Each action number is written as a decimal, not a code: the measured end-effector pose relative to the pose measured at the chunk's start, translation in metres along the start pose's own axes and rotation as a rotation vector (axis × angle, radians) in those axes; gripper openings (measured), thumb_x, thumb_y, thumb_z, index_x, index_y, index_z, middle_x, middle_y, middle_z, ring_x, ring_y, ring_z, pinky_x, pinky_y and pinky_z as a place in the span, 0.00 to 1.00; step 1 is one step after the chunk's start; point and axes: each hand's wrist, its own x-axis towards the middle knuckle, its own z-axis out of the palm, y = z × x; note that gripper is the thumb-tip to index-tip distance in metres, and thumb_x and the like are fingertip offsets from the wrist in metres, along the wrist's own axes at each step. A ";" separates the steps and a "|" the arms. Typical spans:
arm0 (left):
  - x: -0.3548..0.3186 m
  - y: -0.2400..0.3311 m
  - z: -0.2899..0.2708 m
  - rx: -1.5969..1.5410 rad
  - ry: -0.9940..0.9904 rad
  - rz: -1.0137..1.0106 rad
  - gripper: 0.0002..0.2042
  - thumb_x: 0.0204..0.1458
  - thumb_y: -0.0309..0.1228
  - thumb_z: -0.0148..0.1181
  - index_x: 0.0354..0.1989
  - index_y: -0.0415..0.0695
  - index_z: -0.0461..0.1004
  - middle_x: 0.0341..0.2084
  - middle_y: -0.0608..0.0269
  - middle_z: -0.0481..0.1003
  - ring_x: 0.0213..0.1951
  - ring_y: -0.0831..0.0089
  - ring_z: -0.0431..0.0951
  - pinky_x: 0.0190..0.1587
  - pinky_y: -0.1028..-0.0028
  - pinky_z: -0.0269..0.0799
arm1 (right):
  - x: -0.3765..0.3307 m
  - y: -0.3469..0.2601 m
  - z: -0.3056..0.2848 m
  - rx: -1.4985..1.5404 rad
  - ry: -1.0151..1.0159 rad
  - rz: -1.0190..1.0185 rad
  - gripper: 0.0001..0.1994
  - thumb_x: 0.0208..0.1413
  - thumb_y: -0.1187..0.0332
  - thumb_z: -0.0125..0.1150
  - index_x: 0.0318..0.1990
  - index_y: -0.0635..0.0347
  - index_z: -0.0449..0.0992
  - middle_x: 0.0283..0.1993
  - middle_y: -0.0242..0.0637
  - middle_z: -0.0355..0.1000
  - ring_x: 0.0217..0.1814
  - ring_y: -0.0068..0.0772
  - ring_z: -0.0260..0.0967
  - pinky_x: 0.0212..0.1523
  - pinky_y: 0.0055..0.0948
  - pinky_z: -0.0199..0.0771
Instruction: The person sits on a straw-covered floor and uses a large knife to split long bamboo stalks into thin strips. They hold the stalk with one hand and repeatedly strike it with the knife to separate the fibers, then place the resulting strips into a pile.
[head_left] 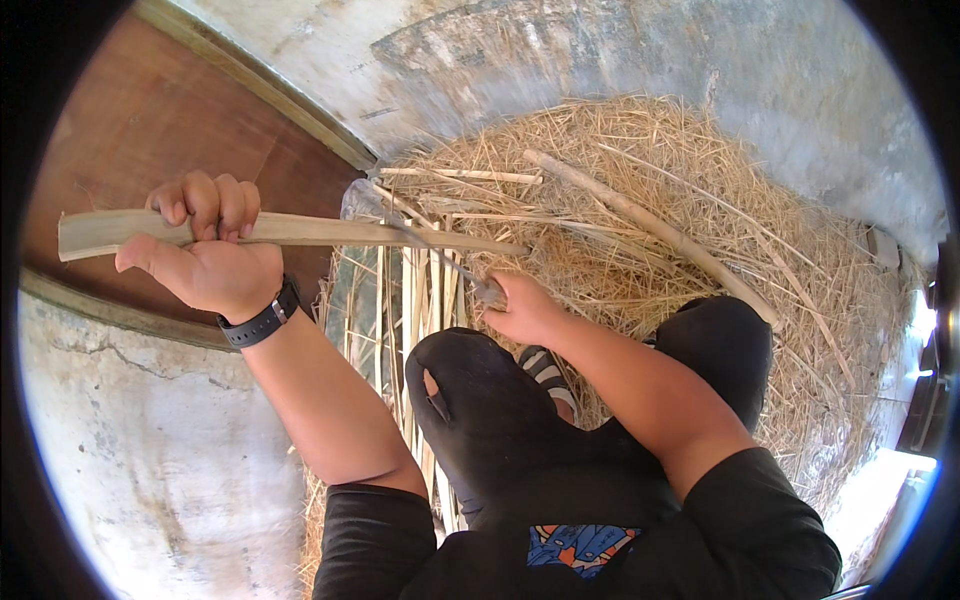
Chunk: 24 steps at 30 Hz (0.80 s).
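Observation:
A long pale split bamboo strip lies crosswise in front of me, wide at its left end and tapering to the right. My left hand is closed around it near the wide end, palm up. In my right hand is the handle of a knife. Its thin dark blade slants up to the left and meets the strip right of the middle. Part of the handle is hidden by my fingers. The strip's narrow end reaches over the straw beyond my right hand.
Loose straw covers the floor ahead and to the right. A bamboo pole rests on it. Several cut strips lie beside my left knee. A brown wooden panel stands at the left, and a stained wall rises behind.

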 end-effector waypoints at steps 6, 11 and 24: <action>-0.012 0.009 -0.046 0.030 0.110 0.025 0.33 0.47 0.75 0.43 0.24 0.52 0.59 0.12 0.73 0.52 0.14 0.80 0.49 0.19 0.78 0.45 | 0.012 0.108 0.020 -0.125 -0.006 0.428 0.16 0.49 0.66 0.61 0.43 0.64 0.73 0.36 0.52 0.76 0.35 0.47 0.76 0.37 0.41 0.74; -0.045 0.043 -0.075 0.071 0.220 0.190 0.29 0.54 0.69 0.43 0.24 0.54 0.61 0.13 0.76 0.52 0.14 0.83 0.49 0.17 0.79 0.45 | 0.010 0.042 0.002 -0.033 0.054 0.219 0.15 0.48 0.66 0.60 0.42 0.66 0.73 0.36 0.55 0.75 0.39 0.49 0.76 0.41 0.44 0.74; -0.107 0.176 -0.083 -0.163 -0.079 0.286 0.30 0.55 0.65 0.40 0.20 0.50 0.62 0.12 0.74 0.58 0.13 0.81 0.54 0.20 0.79 0.53 | 0.005 -0.047 -0.053 0.007 0.062 0.042 0.15 0.48 0.66 0.62 0.39 0.69 0.72 0.30 0.51 0.73 0.32 0.46 0.73 0.35 0.41 0.72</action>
